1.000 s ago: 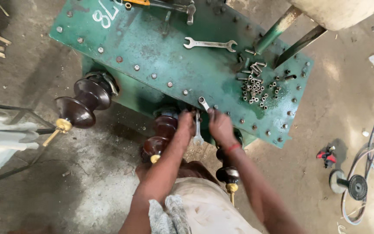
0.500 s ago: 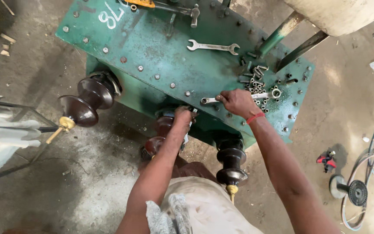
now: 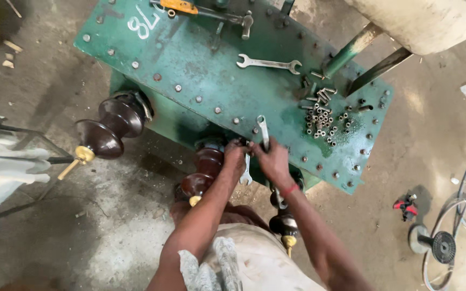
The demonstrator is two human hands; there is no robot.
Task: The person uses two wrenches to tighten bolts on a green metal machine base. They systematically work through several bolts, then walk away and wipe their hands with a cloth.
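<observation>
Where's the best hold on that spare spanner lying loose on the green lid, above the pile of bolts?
Take the spanner by its slim middle shaft, coming straight down from above. It lies flat and free on the green lid; both ends flare into jaws, and the bolts sit clear below it.

A slim silver spanner [image 3: 262, 133] lies tilted on the near edge of a green, bolt-studded metal cover [image 3: 200, 70], its open jaw pointing away from the person, its handle gripped in the right hand [image 3: 272, 160]. A second silver spanner [image 3: 246, 171] hangs just below the edge, held by the left hand [image 3: 235, 156]; it seems to sit on a bolt, though fingers hide the contact.
</observation>
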